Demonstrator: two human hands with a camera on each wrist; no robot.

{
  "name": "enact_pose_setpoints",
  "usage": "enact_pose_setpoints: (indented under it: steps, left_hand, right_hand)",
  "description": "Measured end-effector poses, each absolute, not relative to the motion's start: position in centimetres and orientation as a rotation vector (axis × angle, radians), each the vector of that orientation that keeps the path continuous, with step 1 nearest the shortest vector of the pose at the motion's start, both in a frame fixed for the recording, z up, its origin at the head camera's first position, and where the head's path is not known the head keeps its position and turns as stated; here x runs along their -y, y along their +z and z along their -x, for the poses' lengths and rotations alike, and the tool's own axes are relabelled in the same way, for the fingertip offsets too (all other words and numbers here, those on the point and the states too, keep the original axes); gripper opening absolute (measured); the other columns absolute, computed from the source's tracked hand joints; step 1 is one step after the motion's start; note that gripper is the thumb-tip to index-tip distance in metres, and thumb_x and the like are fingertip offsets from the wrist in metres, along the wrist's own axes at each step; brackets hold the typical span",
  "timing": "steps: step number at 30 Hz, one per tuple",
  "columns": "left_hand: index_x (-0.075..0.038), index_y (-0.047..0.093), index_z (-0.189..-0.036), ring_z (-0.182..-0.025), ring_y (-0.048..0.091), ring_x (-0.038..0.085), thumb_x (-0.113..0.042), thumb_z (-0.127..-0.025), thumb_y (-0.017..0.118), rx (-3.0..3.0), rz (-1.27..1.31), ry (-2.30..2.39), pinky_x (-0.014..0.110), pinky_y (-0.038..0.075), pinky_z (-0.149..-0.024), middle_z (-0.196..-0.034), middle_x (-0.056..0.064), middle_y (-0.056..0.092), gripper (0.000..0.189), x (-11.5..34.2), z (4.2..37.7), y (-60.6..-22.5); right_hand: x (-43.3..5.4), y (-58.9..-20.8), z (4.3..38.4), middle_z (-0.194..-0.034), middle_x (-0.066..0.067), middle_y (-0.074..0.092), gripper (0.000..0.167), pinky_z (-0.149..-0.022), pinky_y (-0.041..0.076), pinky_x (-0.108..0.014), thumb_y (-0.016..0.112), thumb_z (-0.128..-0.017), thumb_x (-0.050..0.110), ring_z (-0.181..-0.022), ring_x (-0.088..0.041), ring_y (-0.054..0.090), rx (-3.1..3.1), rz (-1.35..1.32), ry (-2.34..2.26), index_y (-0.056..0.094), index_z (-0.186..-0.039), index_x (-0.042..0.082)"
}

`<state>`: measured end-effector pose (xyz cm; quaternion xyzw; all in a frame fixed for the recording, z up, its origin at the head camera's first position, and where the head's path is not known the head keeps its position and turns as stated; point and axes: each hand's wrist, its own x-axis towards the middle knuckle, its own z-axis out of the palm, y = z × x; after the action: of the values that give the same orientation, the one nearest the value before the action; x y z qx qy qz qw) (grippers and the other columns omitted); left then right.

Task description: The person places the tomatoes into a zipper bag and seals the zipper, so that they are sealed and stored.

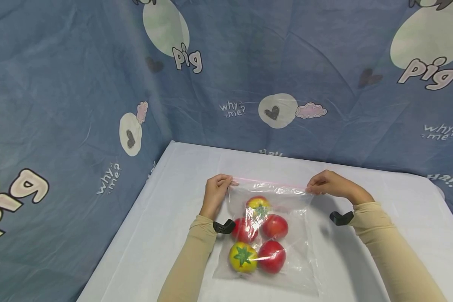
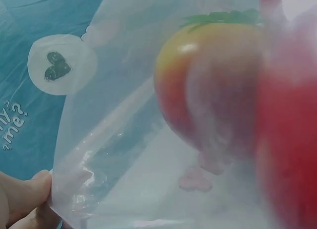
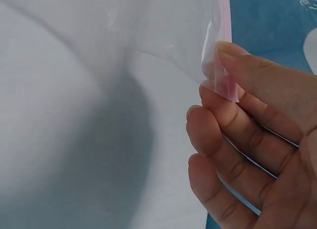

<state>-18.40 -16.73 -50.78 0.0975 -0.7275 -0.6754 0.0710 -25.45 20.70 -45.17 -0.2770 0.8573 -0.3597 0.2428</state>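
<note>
A clear zip-top plastic bag [image 1: 296, 239] with a pink strip along its top edge is held up in the head view. Inside it are several round red fruits, among them one at the lower right [image 1: 272, 256], and a yellow tomato [image 1: 243, 257] with a green star-shaped top. A red-and-yellow tomato [image 2: 213, 90] shows through the film in the left wrist view. My left hand [image 1: 214, 195] pinches the bag's top left corner. At the opposite top corner, my right hand [image 3: 257, 125] pinches the pink strip between thumb and index finger, its other fingers loosely bent.
A white-covered table [image 1: 166, 201] lies beneath the bag. Blue printed cloth [image 1: 211, 84] hangs behind and to the left of it. Dark wrist-worn devices sit at the left wrist [image 1: 224, 227] and the right wrist [image 1: 341, 218].
</note>
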Motion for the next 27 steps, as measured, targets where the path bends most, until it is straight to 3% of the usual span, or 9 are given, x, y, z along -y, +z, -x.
enact_pose_setpoints:
  steps: [3,10,14,19,23,27]
  left_hand:
    - [0.006,0.073,-0.105,-0.072,0.065,0.0,-0.011,-0.101,0.066,2.201,-0.325,-2.038,0.013,0.046,-0.066,-0.093,0.018,0.08,0.019,16.8,18.4,-50.9]
    - [0.004,0.073,-0.107,-0.066,0.056,0.002,-0.012,-0.101,0.065,2.258,-0.372,-2.021,0.014,0.041,-0.059,-0.093,0.014,0.08,0.019,16.9,18.6,-51.1]
    - [0.003,0.074,-0.107,-0.064,0.053,0.004,-0.013,-0.101,0.065,2.303,-0.387,-1.986,0.016,0.044,-0.059,-0.092,0.014,0.078,0.019,17.1,18.6,-51.3]
    - [0.003,0.071,-0.11,-0.072,0.063,0.014,-0.009,-0.101,0.062,2.322,-0.344,-1.966,0.021,0.051,-0.064,-0.101,0.021,0.078,0.017,17.7,18.7,-51.4]
    - [-0.001,0.069,-0.107,-0.076,0.064,0.019,-0.011,-0.098,0.067,2.34,-0.343,-1.982,0.023,0.051,-0.066,-0.099,0.019,0.078,0.014,18.1,18.5,-51.1]
    - [-0.001,0.074,-0.103,-0.082,0.066,0.016,-0.012,-0.094,0.073,2.397,-0.33,-2.004,0.023,0.053,-0.071,-0.096,0.014,0.078,0.014,18.2,18.5,-51.2]
  right_hand:
    - [-20.5,-45.5,25.3,-0.072,0.001,0.058,0.015,-0.064,0.049,-0.022,0.071,-0.096,0.014,-0.07,-0.007,0.055,-2.357,0.754,-0.987,0.073,-0.088,0.001]
    - [-20.3,-46.1,25.1,-0.07,0.0,0.057,0.017,-0.06,0.045,-0.021,0.071,-0.096,0.013,-0.067,-0.005,0.05,-2.394,0.735,-1.004,0.071,-0.084,0.002]
    - [-20.3,-46.6,25.1,-0.071,-0.001,0.058,0.016,-0.06,0.044,-0.021,0.07,-0.097,0.013,-0.066,-0.004,0.049,-2.405,0.717,-0.988,0.072,-0.086,0.002]
    - [-20.7,-47.2,25.2,-0.07,0.0,0.059,0.017,-0.058,0.043,-0.021,0.071,-0.097,0.016,-0.064,-0.004,0.049,-2.437,0.7,-0.91,0.074,-0.088,0.003]
    - [-21.0,-47.8,25.2,-0.069,0.001,0.059,0.016,-0.058,0.043,-0.022,0.071,-0.097,0.016,-0.064,-0.004,0.049,-2.458,0.666,-0.916,0.075,-0.089,0.002]
    - [-21.0,-48.2,25.2,-0.071,0.001,0.063,0.017,-0.059,0.046,-0.021,0.07,-0.098,0.016,-0.065,-0.004,0.051,-2.478,0.639,-0.927,0.077,-0.094,0.001]
